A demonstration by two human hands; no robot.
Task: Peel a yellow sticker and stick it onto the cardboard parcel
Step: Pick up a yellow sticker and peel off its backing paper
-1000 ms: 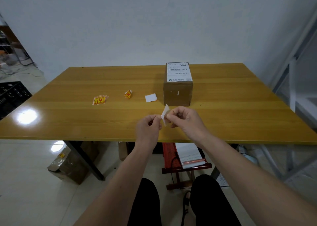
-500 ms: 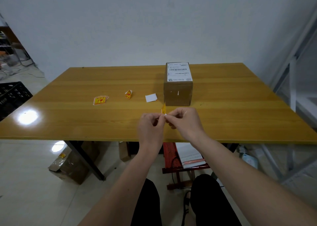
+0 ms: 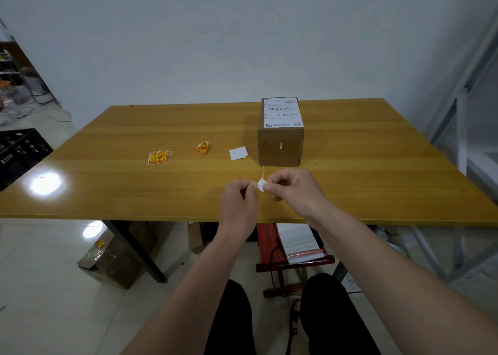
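Small sticker on white backing paper is held above the near edge of the yellow wooden table, just in front of the brown cardboard parcel. Left hand and right hand both pinch it, fingertips pressed together from either side; white face towards the camera, a thin strip rising edge-on above it.

On the table to the left: loose white paper square beside the parcel, then a crumpled yellow sticker, then a flat stack of yellow-and-red stickers. Nothing lies between hands and parcel.

Versus 0.5 s ago: a yellow edge showed above the fingers; now the white side shows. Hands are almost unmoved.

Parcel top carries a white shipping label with barcodes; text is too small to read.
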